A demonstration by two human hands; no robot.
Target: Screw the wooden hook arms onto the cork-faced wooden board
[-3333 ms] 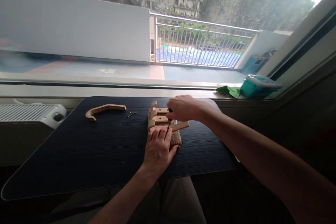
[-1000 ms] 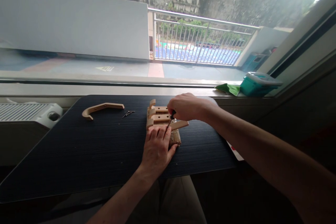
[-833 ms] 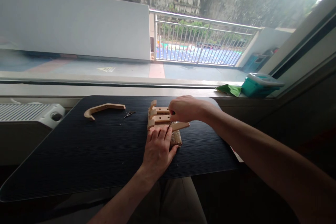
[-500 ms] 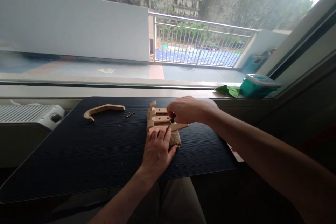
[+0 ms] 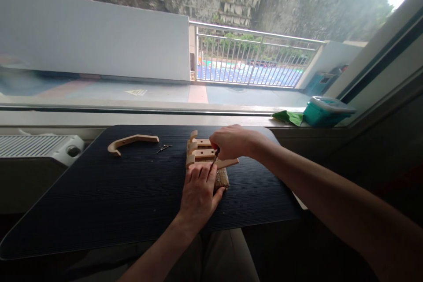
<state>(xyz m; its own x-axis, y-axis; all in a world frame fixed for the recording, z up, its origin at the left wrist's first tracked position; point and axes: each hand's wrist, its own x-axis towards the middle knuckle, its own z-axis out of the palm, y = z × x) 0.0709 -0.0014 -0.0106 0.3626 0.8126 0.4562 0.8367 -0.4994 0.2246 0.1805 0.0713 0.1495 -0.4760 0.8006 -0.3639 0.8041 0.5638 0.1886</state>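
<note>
In the head view, my right hand (image 5: 233, 142) is closed around the handle of a screwdriver (image 5: 216, 155), its shaft slanting down to the nearest wooden hook (image 5: 228, 164). My left hand (image 5: 198, 188) grips a rough wooden board (image 5: 222, 179), fingers pressed over that hook and thumb along the board's near edge. Further hooks (image 5: 204, 153) with dark holes lie side by side across the board. The screwdriver's tip is hidden by my left fingers. A loose curved wooden hook (image 5: 132, 139) and several screws (image 5: 163, 148) lie to the left.
Beneath everything is a dark, ribbed table (image 5: 99, 198). On the windowsill at right sit a teal box (image 5: 325, 112) with a clear lid and a green cloth (image 5: 288, 117). A white radiator (image 5: 42, 147) stands left of the table. A window is behind the table.
The whole view has shifted slightly downward in the picture. My right hand has turned a little around the screwdriver handle; my left hand keeps its hold on the board.
</note>
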